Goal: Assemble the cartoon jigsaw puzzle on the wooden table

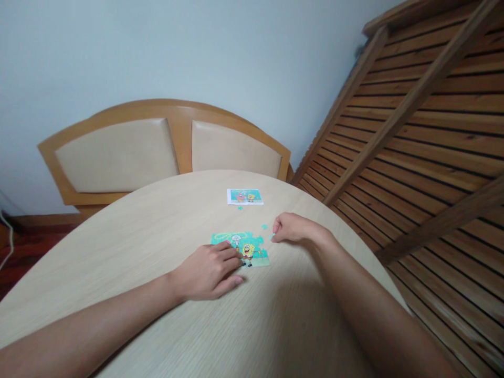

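Note:
A jigsaw puzzle (258, 260) with a teal cartoon picture lies on the table, largely joined, with a ragged gap at its upper right. My left hand (210, 269) rests flat over its left side, fingers stretched out and covering part of the picture. Just right of the puzzle, my right hand (293, 227) is closed in a pinch on a small puzzle piece (272, 238), mostly hidden by the fingertips. One loose teal piece (264, 227) lies between that hand and the puzzle's top corner. Farther back is another loose piece (240, 208).
A picture card (244, 197) with a similar cartoon scene lies toward the table's far side. The round wooden table (157, 231) meets a padded headboard (118, 157) at the back. Wooden slats (394, 142) lean along the right. A white cable (10, 241) hangs at far left.

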{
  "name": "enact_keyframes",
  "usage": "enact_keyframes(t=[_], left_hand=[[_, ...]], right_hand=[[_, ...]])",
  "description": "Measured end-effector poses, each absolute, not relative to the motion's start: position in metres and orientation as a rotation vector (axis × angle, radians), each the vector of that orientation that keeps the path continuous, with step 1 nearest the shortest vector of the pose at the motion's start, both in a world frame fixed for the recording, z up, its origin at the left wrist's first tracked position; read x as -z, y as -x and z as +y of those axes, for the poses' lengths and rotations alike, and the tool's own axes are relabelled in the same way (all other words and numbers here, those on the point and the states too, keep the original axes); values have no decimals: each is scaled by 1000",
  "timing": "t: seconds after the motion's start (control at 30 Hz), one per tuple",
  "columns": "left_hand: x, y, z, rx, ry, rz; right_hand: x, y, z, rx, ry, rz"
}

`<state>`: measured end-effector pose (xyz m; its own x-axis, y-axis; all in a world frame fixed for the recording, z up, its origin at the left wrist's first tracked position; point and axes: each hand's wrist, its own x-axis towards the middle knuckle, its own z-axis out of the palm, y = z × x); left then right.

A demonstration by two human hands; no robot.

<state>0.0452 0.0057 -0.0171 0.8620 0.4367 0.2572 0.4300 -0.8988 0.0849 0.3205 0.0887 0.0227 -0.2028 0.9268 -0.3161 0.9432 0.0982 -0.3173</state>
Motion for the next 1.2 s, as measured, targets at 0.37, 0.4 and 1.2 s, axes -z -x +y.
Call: enact_keyframes(t=[0.37, 0.4, 1.2], left_hand=[[23, -46, 8, -497, -2977, 493], [24, -46, 7, -500, -2976, 478], [23, -44, 8, -503, -2970, 435]], right_hand=[[-23, -313, 87, 1022, -1839, 2478], [-23, -314, 87, 1088, -1789, 2496], [-21, -306, 84, 965, -1636, 2548]])
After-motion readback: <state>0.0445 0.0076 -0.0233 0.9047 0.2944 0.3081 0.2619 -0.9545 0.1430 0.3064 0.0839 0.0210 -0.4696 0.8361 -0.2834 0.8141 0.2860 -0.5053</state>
